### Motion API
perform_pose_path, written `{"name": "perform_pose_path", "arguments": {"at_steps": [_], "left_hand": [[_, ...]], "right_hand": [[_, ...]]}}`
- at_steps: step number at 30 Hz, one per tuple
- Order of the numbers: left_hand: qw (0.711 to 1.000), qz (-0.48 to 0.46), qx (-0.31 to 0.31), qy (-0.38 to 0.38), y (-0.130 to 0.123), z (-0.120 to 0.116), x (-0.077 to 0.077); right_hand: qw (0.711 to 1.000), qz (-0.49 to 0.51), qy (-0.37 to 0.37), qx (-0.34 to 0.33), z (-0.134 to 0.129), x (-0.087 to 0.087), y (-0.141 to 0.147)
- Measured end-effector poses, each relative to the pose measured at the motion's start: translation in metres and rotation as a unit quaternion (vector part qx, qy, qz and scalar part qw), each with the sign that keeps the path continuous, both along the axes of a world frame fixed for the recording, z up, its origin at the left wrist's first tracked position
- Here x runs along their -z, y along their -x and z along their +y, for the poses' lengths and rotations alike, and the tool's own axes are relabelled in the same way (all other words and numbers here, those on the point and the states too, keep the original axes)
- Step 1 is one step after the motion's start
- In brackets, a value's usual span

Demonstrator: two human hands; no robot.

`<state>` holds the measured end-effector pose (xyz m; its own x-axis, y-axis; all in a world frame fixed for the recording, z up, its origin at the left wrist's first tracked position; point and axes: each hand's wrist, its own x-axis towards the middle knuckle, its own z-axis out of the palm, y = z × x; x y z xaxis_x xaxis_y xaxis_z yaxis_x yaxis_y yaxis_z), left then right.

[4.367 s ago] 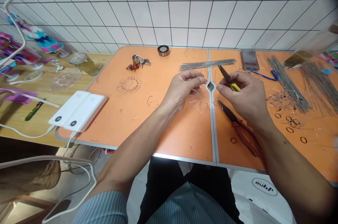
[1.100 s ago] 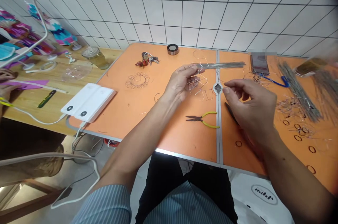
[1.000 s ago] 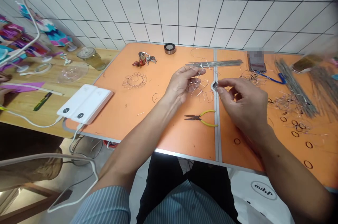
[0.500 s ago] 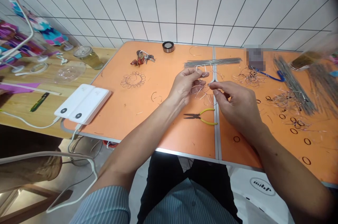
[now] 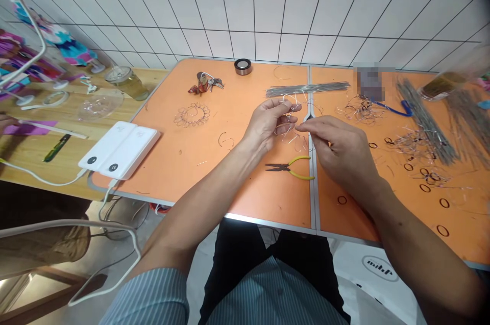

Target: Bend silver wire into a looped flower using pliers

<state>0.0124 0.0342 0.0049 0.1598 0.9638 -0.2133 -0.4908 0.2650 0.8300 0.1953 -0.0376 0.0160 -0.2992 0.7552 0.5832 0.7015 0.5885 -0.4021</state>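
Observation:
Near the middle of the orange table [image 5: 214, 172], my left hand [image 5: 270, 120] pinches a piece of bent thin wire [image 5: 290, 98] between thumb and fingers. Close to its right, my right hand [image 5: 337, 144] has thumb and forefinger pressed together on the wire's lower part; the exact spot is too small to make out. Below the hands lie pliers with yellow handles [image 5: 300, 168]. Behind them is a bundle of straight wires [image 5: 325, 88]. A ring of looped wire [image 5: 191, 115] lies to the left.
Keys [image 5: 206, 83] and a tape roll [image 5: 242, 66] are at the back. On the right are tangled wires [image 5: 362, 110], a long wire bundle [image 5: 429, 123] and black rings [image 5: 443, 230]. White power banks [image 5: 119, 149] sit at the left edge. Another person's hand [image 5: 5, 121] shows far left.
My right hand has shifted slightly left, its fingertips now closer to my left hand. My left hand stays nearly still. Another person's hand has appeared at the far left edge.

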Motion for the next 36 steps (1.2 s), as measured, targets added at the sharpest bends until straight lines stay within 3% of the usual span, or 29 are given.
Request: {"name": "perform_pose_path", "arguments": {"at_steps": [7, 11, 15, 24, 36], "left_hand": [[1.0, 0.01, -0.015, 0.008, 0.006, 0.005, -0.004], [1.0, 0.018, -0.02, 0.001, 0.011, 0.007, -0.006], [0.999, 0.012, -0.031, 0.0, 0.014, 0.008, -0.008], [0.999, 0.011, -0.053, -0.002, 0.022, 0.007, -0.021], [0.998, 0.026, -0.055, -0.007, 0.018, 0.003, -0.025]], "right_hand": [[0.998, 0.05, -0.025, 0.0, -0.001, -0.011, -0.008], [0.992, 0.083, -0.078, 0.059, -0.003, -0.025, -0.016], [0.985, 0.108, -0.083, 0.104, 0.001, -0.031, -0.026], [0.983, 0.121, -0.019, 0.139, 0.01, -0.024, -0.031], [0.985, 0.12, 0.024, 0.124, 0.004, -0.018, -0.019]]}}
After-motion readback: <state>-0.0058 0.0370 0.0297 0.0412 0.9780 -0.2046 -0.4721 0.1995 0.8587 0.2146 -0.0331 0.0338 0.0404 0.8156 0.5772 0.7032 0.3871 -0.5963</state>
